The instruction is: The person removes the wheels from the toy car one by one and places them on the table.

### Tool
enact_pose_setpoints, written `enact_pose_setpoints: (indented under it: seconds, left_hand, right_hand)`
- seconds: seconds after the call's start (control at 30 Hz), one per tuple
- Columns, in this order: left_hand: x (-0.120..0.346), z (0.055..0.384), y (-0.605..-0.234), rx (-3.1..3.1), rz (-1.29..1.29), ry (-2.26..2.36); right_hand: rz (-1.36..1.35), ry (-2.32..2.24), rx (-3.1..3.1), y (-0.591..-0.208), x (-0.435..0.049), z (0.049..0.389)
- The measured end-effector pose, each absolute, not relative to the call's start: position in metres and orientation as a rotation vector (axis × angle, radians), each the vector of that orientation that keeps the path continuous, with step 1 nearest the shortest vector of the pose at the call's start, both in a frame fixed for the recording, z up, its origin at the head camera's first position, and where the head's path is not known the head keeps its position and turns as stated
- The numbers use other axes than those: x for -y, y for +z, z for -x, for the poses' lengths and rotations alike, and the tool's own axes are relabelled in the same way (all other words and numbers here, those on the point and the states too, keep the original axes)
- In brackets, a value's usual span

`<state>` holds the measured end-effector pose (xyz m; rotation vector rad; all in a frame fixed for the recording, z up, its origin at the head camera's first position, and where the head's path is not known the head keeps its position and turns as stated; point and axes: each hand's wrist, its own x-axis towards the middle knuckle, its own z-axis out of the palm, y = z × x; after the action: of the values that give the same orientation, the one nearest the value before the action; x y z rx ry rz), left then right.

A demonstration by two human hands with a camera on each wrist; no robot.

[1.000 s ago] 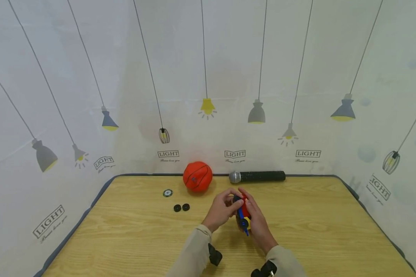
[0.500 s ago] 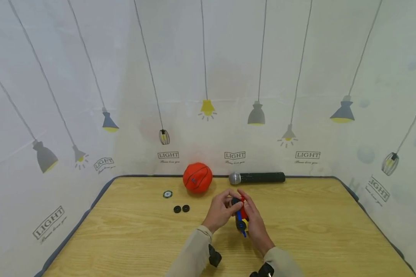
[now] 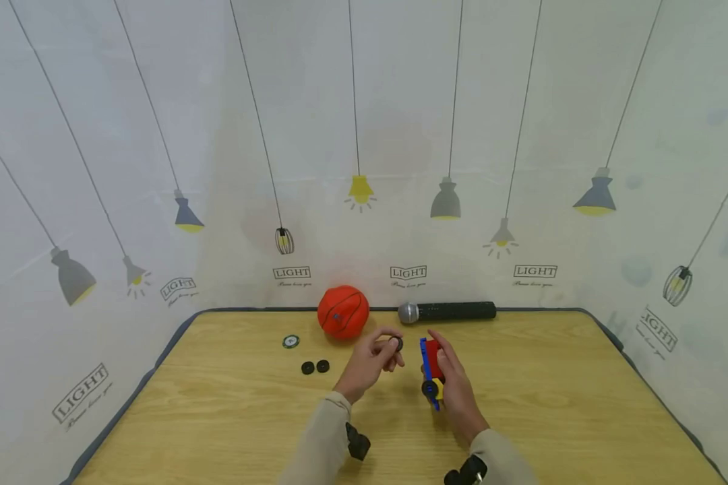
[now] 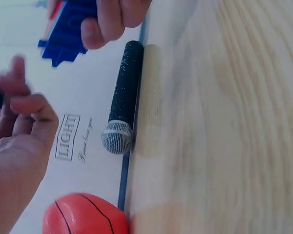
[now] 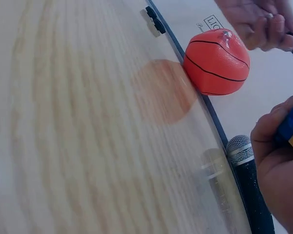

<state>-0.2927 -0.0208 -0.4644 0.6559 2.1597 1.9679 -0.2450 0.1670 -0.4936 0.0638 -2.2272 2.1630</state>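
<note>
My left hand (image 3: pixel 364 367) pinches a small black toy wheel (image 3: pixel 396 344) between thumb and fingertips, above the table. To its right, my right hand (image 3: pixel 459 391) grips a toy car (image 3: pixel 435 357) with a blue base, red body and yellow part. A black wheel (image 3: pixel 429 389) sits on the car's near end; its far end shows no wheel on the side facing left. A gap separates the pinched wheel from the car. In the left wrist view the blue underside of the car (image 4: pixel 73 29) shows, fingers curled round it.
Two more black wheels (image 3: pixel 315 367) lie on the wooden table (image 3: pixel 230 417), left of my left hand. Behind them are a poker chip (image 3: pixel 290 341) and a red ball (image 3: pixel 343 312). A black microphone (image 3: pixel 455 311) lies along the back edge, against the printed cloth wall.
My left hand has drawn away from the car to the left, taking the black wheel with it. My right hand keeps hold of the car, almost in place.
</note>
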Motion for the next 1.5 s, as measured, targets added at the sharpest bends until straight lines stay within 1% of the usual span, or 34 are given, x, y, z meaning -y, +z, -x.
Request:
enact_pose_setpoints:
  seconds: [0.2, 0.47, 0.83, 0.97, 1.23, 1.5]
  left_hand:
    - [0.039, 0.299, -0.472, -2.105, -0.559, 1.96]
    - [0.061, 0.299, -0.481, -2.215, -0.309, 1.886]
    - [0.087, 0.303, -0.49, -2.238, 0.088, 1.956]
    - [0.09, 0.303, -0.492, -2.275, 0.141, 1.92]
    - [0.094, 0.304, -0.496, -2.253, 0.237, 1.994]
    - [0.097, 0.302, -0.495, -2.275, 0.35, 1.932]
  right_hand:
    - [0.024, 2.21, 2.219, -0.487, -0.169, 0.245]
    - [-0.004, 2.235, 2.208, -0.488, -0.171, 0.244]
    - [0.014, 2.219, 2.231, -0.489, -0.172, 0.245]
    - [0.004, 2.225, 2.229, -0.488, -0.172, 0.245]
    - [0.012, 2.247, 2.214, -0.487, -0.171, 0.245]
    - [0.0, 2.228, 2.224, -0.488, -0.174, 0.245]
